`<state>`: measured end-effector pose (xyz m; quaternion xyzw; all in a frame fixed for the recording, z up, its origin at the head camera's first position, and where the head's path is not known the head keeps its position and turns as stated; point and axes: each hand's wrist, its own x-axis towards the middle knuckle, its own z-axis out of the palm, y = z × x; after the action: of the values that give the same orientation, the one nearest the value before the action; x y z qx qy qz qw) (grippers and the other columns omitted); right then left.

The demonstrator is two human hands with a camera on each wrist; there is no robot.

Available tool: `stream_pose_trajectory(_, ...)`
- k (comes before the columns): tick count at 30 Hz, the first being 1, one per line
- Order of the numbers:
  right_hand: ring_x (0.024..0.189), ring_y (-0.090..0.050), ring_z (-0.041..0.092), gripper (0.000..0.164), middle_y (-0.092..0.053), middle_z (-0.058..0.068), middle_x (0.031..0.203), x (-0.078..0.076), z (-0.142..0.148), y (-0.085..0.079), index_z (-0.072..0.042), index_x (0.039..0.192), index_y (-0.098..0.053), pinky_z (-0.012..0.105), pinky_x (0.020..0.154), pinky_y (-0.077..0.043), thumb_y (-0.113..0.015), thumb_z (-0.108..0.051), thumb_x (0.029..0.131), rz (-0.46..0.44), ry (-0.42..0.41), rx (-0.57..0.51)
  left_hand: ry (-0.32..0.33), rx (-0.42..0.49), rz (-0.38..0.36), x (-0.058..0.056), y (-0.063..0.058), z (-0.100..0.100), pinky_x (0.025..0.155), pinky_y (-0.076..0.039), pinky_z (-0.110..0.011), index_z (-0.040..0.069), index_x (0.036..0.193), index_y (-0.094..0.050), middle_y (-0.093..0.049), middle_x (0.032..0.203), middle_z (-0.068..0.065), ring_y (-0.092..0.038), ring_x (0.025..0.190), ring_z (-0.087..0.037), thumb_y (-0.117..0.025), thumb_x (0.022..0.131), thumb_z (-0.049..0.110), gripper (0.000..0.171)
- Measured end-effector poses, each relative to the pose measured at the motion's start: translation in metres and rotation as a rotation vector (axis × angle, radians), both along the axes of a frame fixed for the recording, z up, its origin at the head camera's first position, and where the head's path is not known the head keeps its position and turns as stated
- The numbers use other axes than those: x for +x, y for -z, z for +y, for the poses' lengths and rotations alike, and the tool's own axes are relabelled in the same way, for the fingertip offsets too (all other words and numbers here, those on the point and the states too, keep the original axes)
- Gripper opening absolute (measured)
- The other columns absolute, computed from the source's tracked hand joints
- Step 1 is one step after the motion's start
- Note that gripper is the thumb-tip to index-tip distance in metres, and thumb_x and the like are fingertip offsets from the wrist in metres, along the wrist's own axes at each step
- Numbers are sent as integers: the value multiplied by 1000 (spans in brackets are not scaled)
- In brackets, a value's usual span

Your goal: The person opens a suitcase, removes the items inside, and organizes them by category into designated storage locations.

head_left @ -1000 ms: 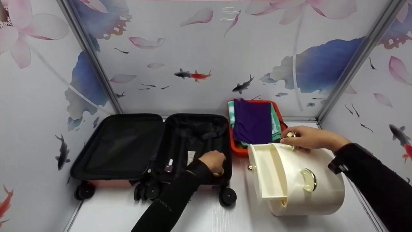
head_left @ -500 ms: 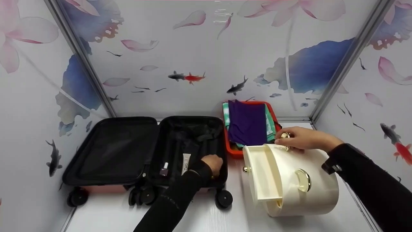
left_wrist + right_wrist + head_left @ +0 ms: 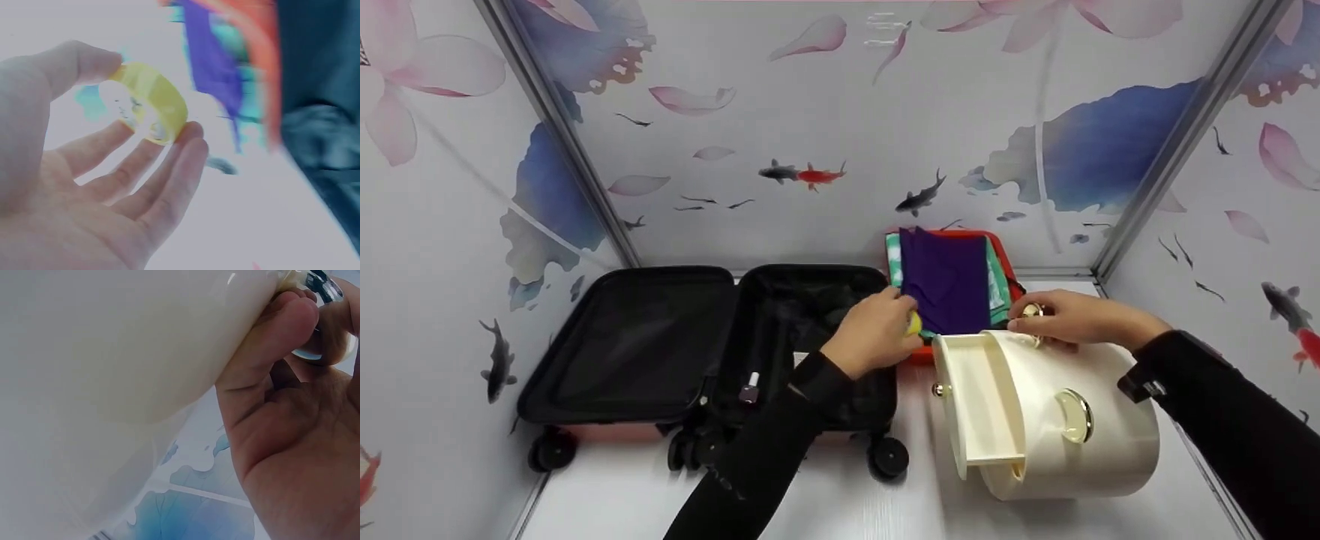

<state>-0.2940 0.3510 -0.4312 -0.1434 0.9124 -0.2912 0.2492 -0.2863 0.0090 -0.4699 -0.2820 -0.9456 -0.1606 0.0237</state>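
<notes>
My left hand (image 3: 874, 334) pinches a small round yellow item (image 3: 163, 98) between thumb and fingers. In the left wrist view its flat white face carries dark marks; its exact kind is unclear. The hand is above the right edge of the open suitcase (image 3: 660, 337), near the red basket. My right hand (image 3: 1084, 319) holds the gold ring handle (image 3: 320, 292) on the cream storage box (image 3: 1102, 450). The box's drawer (image 3: 986, 405) is pulled out on its left side. A dark nail polish bottle (image 3: 749, 390) lies in the suitcase. My left forearm mostly hides a pale tube (image 3: 799, 360).
Folded purple cloth (image 3: 949, 277) and green-white cloth fill the red basket (image 3: 1001, 247) behind the box. Black suitcase wheels (image 3: 889, 459) stick out at the front. Printed panels (image 3: 840, 112) enclose the white table (image 3: 855, 502) at the back and sides.
My left hand has risen out of the suitcase and moved right and back with the yellow item. The right hand has stayed on the handle, and the drawer looks unmoved.
</notes>
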Motion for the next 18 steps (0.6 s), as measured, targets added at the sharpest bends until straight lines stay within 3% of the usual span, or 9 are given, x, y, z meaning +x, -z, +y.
stream_pose_trajectory(3, 57, -52, 13, 42, -56, -1, 75, 0, 1, 0, -14, 139, -66, 29, 56, -48, -66, -45, 111, 0, -1, 6, 99, 77, 8, 20, -19, 18, 88, -54, -31, 17, 141, -71, -67, 125, -4, -61, 101, -17, -76, 97, 32, 47)
stream_pose_trajectory(5, 57, -52, 13, 42, -55, -1, 74, -1, 2, 0, -15, 139, -67, 29, 56, -48, -66, -45, 111, 4, -3, 8, 149, 91, -8, 31, -24, 30, 89, -54, -28, 18, 144, -70, -66, 127, -3, -61, 103, -15, -75, 98, 32, 49)
stream_pose_trajectory(10, 60, -55, 14, 41, -57, -1, 77, 0, 1, 0, -17, 137, -68, 29, 58, -48, -65, -48, 110, 30, -5, 24, 225, -34, 29, 49, -21, 58, 91, -51, -29, 21, 143, -70, -69, 125, 1, -65, 107, -13, -77, 98, 37, 48)
stream_pose_trajectory(16, 63, -57, 14, 40, -60, 0, 80, 2, 1, 1, -18, 135, -69, 29, 60, -50, -66, -49, 109, 47, -1, 30, 249, -188, 126, 59, -3, 82, 82, -39, -31, 24, 100, -73, -73, 100, 9, -68, 91, -9, -81, 93, 37, 17)
stream_pose_trajectory(18, 62, -57, 14, 39, -59, -1, 79, 2, 1, 0, -18, 134, -69, 29, 59, -50, -67, -48, 109, 45, 1, 24, 246, -236, 141, 62, 2, 89, 82, -39, -32, 25, 86, -71, -73, 92, 9, -69, 87, -10, -80, 92, 33, 14)
